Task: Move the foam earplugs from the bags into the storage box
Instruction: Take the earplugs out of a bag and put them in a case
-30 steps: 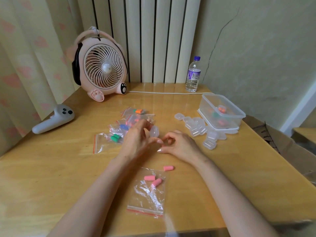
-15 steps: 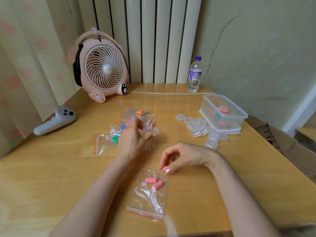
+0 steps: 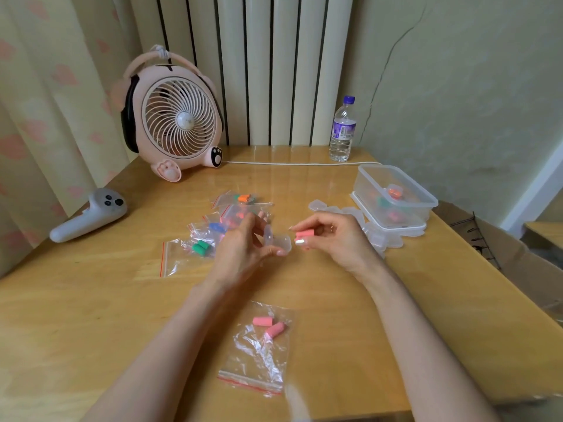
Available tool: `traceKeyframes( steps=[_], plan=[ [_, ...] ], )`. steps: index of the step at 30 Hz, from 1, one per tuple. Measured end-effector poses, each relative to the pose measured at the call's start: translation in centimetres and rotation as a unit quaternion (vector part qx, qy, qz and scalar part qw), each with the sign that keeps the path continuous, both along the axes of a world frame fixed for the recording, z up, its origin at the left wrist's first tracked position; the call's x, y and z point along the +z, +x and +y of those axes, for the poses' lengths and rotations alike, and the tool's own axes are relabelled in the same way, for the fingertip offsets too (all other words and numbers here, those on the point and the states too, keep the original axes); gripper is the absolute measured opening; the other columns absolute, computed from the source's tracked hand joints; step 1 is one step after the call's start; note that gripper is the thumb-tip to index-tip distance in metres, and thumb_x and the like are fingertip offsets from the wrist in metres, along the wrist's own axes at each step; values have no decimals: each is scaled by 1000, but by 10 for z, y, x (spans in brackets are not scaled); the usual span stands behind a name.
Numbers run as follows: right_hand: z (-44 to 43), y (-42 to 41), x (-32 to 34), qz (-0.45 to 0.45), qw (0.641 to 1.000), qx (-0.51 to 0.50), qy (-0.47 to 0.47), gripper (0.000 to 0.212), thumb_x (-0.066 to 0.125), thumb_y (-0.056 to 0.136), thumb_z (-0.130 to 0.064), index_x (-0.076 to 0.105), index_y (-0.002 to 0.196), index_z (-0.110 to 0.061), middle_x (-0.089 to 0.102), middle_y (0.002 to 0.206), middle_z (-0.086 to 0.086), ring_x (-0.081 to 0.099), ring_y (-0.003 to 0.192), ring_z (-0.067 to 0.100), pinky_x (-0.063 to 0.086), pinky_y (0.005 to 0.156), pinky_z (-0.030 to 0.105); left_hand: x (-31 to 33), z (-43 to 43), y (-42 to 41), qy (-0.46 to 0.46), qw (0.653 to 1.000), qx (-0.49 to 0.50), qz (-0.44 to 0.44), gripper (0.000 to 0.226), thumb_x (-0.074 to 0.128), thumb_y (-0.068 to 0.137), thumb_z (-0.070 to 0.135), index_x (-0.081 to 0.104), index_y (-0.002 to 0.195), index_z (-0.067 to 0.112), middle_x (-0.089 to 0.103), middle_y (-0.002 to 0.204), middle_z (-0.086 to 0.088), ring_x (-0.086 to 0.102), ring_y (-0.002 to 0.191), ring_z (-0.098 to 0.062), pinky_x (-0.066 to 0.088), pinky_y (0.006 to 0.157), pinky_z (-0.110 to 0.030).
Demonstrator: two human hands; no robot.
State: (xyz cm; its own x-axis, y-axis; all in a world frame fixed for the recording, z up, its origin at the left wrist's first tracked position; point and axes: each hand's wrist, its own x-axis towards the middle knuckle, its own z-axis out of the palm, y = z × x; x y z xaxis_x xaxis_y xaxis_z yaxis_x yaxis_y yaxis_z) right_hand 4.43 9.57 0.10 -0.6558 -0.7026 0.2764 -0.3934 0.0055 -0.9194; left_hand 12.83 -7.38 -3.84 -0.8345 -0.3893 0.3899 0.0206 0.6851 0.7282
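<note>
- The table [image 3: 350,324] carried a clear storage box [image 3: 396,194] at the far right, well apart from both hands and on the right hand's side.
- Bags of earplugs [image 3: 219,229] lay beyond the left hand; a nearer bag [image 3: 259,351] held two pink plugs.
- The left hand [image 3: 240,251] gripped a small clear case [image 3: 275,239], open toward the right.
- The right hand [image 3: 335,239] pinched a pink earplug [image 3: 304,234], its long axis roughly level and pointing at the case just beside it.
</note>
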Motion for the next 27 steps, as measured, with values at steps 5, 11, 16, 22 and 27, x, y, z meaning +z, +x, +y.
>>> traceKeyframes(
  steps=[5,11,16,22,27],
  plan=[
    [-14,6,-14,120,989,-78,46,31,68,71,10,70,81,-19,67,75,-6,58,67,-1,44,65,12,1,11,1,46,996,-81,8,50,80,49,42,45,80,26,63,78,3,56,64,-7,47,63,-25],
    [-15,3,-20,135,981,-93,99,23,78,69,-9,66,68,-29,66,78,-2,57,61,3,44,63,18,-1,11,1,88,990,-104,28,53,82,51,37,47,84,16,68,82,-13,66,77,-23,52,77,-46],
    [-15,-4,-20,151,978,-135,55,8,80,70,-16,74,74,-20,59,75,-8,49,62,3,38,62,11,-1,14,2,130,983,-124,27,49,82,56,26,45,84,11,71,78,-9,71,80,-17,53,84,-42],
    [-16,-5,-23,92,985,-117,83,11,67,85,-20,73,94,-19,62,80,-13,52,64,1,43,67,13,3,14,3,103,989,-94,47,48,85,57,14,48,87,6,67,79,-10,65,69,-8,52,68,-21],
    [-15,6,-14,-98,993,-39,49,29,60,88,-31,63,106,-8,66,76,5,62,59,13,50,55,21,2,12,0,37,993,-85,74,47,87,54,24,48,81,20,55,71,5,51,64,-3,45,60,-21]
  ],
)
